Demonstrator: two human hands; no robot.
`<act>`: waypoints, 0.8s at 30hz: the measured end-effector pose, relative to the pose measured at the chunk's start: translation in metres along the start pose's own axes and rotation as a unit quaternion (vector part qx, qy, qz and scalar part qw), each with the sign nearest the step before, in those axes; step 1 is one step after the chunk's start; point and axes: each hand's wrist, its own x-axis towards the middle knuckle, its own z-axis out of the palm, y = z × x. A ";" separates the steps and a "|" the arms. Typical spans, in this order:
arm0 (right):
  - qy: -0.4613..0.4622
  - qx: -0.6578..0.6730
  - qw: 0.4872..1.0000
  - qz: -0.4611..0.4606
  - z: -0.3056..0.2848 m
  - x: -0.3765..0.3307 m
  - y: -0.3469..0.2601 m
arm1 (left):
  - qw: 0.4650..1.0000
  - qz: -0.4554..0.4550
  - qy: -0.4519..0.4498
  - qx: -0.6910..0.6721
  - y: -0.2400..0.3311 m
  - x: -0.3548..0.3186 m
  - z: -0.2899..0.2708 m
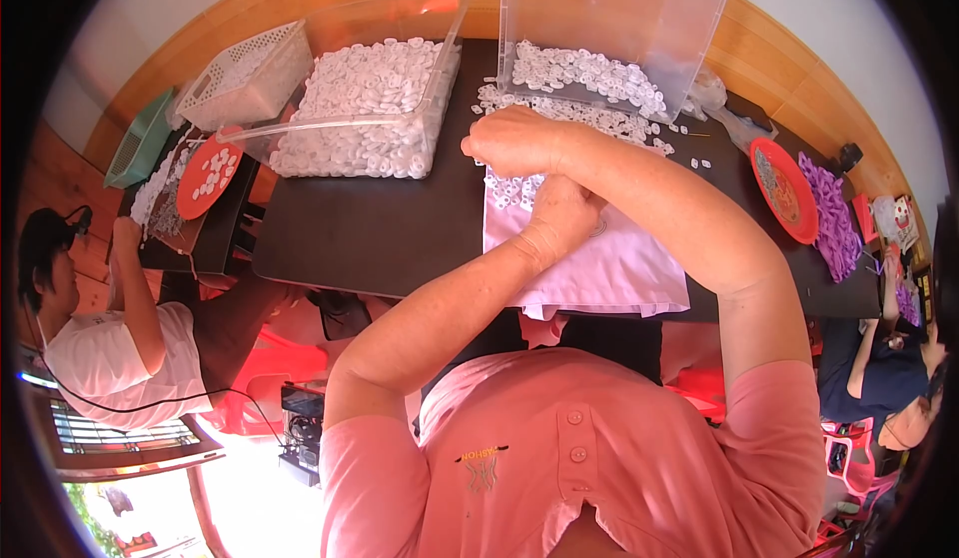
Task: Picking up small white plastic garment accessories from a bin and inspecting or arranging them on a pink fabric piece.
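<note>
My right hand point(514, 143) reaches across above my left and is closed, its fingertips curled out of sight at the hand's left side. Just below it, partly under my right forearm, my left hand point(566, 212) is closed too. What either one holds is hidden. Under both lies a pale pink cloth point(624, 270) hanging over the table's near edge. Small white plastic pieces point(511, 190) with dark holes lie on its far left part. More loose white pieces point(589, 111) spread beyond my hands, at the mouth of a clear plastic bin point(614, 8) tipped on its side.
A clear bin point(455, 43) heaped with white pieces stands left on the dark table point(350, 228). Further left are a white basket point(205, 98), a red plate point(205, 193) and a seated person point(120, 338). Another red plate point(784, 193), purple strips point(831, 213) and a person point(874, 373) are right.
</note>
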 end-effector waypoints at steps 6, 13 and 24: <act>0.188 0.146 0.969 0.068 -0.011 -0.026 0.027 | 0.997 -0.063 -0.035 -0.032 0.007 0.001 -0.009; 0.412 0.457 0.767 0.181 -0.023 -0.135 0.001 | 0.904 -0.276 0.024 -0.326 0.037 0.010 -0.039; 0.372 0.633 0.658 0.168 0.035 -0.125 -0.047 | 0.881 -0.214 0.127 -0.402 0.038 0.010 -0.039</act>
